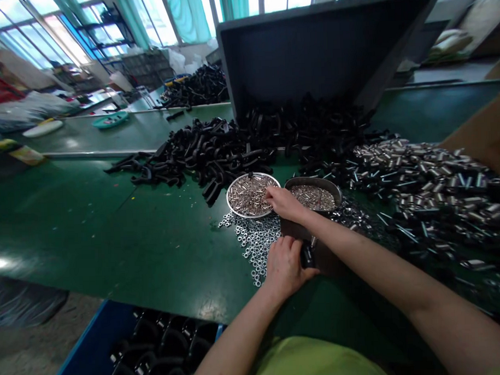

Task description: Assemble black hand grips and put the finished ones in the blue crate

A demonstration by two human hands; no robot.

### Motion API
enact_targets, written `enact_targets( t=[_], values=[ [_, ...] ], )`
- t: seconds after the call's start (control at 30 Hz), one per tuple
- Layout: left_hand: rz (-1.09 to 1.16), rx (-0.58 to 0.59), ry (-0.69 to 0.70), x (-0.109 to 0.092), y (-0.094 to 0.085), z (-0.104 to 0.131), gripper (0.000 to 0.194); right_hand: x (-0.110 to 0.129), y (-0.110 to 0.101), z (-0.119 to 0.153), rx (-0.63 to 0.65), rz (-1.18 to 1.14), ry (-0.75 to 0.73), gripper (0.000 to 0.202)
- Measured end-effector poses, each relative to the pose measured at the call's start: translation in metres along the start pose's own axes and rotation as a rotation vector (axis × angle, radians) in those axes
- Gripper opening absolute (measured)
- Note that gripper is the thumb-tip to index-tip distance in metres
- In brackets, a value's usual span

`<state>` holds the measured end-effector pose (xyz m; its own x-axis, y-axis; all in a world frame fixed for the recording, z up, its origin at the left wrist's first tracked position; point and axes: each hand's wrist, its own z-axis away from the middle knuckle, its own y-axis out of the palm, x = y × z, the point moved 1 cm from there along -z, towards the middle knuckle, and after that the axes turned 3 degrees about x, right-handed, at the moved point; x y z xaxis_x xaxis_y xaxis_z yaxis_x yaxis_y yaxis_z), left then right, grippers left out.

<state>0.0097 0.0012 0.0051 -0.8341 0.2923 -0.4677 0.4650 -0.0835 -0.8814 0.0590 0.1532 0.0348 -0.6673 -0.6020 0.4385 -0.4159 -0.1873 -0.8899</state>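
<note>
My left hand [286, 265] is wrapped round a black plastic part [307, 255] at the near side of the bench, above a dark plate [290, 227]. A small shiny metal piece [313, 242] shows beside that part. My right hand [286, 203] reaches over to the right side of a white-rimmed round dish [230, 203] full of small metal pins [250, 195]. Its fingers are pinched together at the pins; whatever is between them is too small to make out. Beside the dish stands a dark oval tin [339, 192] holding tiny metal pieces [311, 197].
Loose metal nuts [258, 244] spread in front of the dish. Black plastic parts [199, 148] are heaped behind it, below a large tipped grey bin [327, 59]. Metal cylinders and bolts [434, 175] lie on the right. A blue crate [89, 346] with black parts stands lower left.
</note>
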Motion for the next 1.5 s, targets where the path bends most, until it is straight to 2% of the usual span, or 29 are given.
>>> enact_targets(
  t=[0.1, 0.17, 0.27, 0.33, 0.4, 0.47, 0.57, 0.77, 0.83, 0.9, 1.0, 1.07, 1.2, 1.33, 1.4, 1.5],
  values=[
    [0.011, -0.019, 0.003, 0.001, 0.001, -0.003, 0.058, -0.005, -0.015, 0.028, -0.040, -0.134, 0.056, 0.025],
    [0.028, -0.021, -0.001, 0.001, 0.002, -0.004, 0.057, -0.007, -0.024, 0.055, -0.067, -0.346, 0.080, 0.028],
    [0.048, -0.027, -0.005, 0.002, 0.002, -0.004, 0.057, -0.014, -0.029, 0.100, -0.103, -0.691, 0.189, 0.020],
    [0.049, -0.022, -0.001, 0.002, 0.001, -0.004, 0.057, -0.020, -0.024, 0.125, -0.109, -0.724, 0.288, 0.016],
    [0.047, -0.010, -0.003, 0.001, 0.001, -0.004, 0.057, -0.026, -0.017, 0.141, -0.104, -0.586, 0.307, 0.012],
    [0.047, -0.003, -0.008, 0.001, 0.001, -0.004, 0.056, -0.029, -0.010, 0.147, -0.100, -0.373, 0.216, 0.012],
    [0.052, -0.008, -0.006, 0.001, 0.001, -0.004, 0.056, -0.029, -0.003, 0.147, -0.107, -0.131, 0.061, 0.016],
    [0.023, -0.015, 0.008, 0.000, 0.001, -0.004, 0.055, -0.015, 0.006, 0.151, -0.127, 0.247, -0.062, 0.018],
    [0.005, -0.023, 0.014, 0.000, 0.003, -0.004, 0.053, -0.010, 0.010, 0.156, -0.165, 0.309, -0.075, 0.023],
    [0.000, -0.027, 0.023, 0.000, 0.004, -0.003, 0.052, -0.008, 0.009, 0.159, -0.188, 0.269, -0.070, 0.026],
    [0.012, -0.039, 0.025, 0.001, 0.006, 0.000, 0.058, -0.014, -0.007, 0.151, -0.105, 0.109, -0.088, 0.026],
    [0.014, -0.043, 0.036, 0.001, 0.005, 0.001, 0.065, -0.025, -0.024, 0.135, -0.090, 0.027, -0.035, 0.026],
    [-0.031, -0.027, 0.088, 0.000, 0.003, 0.003, 0.065, -0.063, -0.047, 0.083, -0.114, 0.205, 0.213, 0.019],
    [-0.046, -0.015, 0.103, -0.001, 0.001, 0.003, 0.065, -0.091, -0.040, 0.044, 0.004, 0.292, 0.307, 0.008],
    [-0.053, -0.005, 0.103, -0.001, 0.000, 0.003, 0.065, -0.096, -0.033, 0.036, 0.033, 0.290, 0.339, 0.004],
    [-0.060, 0.006, 0.105, -0.002, -0.002, 0.003, 0.066, -0.099, -0.028, 0.037, 0.028, 0.260, 0.383, 0.009]
  ],
)
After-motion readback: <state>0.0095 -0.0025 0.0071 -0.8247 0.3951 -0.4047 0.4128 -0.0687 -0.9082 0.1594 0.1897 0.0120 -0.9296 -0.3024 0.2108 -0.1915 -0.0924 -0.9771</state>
